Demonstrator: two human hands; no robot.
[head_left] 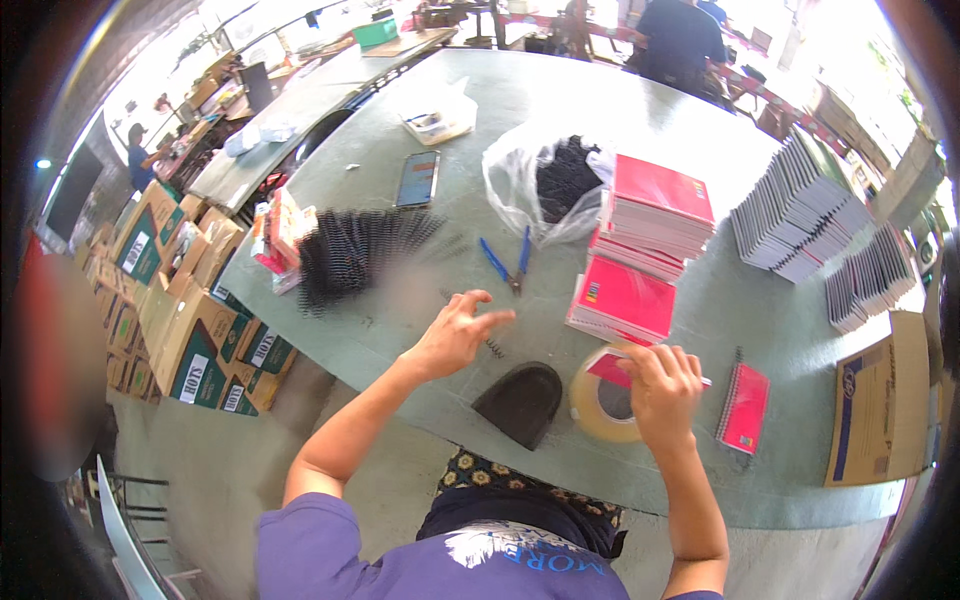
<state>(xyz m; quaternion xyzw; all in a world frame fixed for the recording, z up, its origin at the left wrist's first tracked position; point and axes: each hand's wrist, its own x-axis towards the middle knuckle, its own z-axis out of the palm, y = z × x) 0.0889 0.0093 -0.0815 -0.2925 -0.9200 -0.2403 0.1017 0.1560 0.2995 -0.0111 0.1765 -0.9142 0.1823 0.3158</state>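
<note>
L hand (458, 335) was part-spread, nil seen in grip, nr coil (493, 348). R hand (664, 385) pinched red bk (609, 370) over tape roll (590, 408). Pliers (516, 284) lay nr bk pile (630, 298).

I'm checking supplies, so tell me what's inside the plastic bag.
A black heap shows inside the plastic bag, too unclear to identify. The heap covers whatever lies beneath it, and the red notebooks hide a little of the bag's right side.

1 tape roll (598, 418), 1 pair of blue-handled pliers (516, 284), 1 phone (418, 180), 1 white tub (455, 120)
</note>
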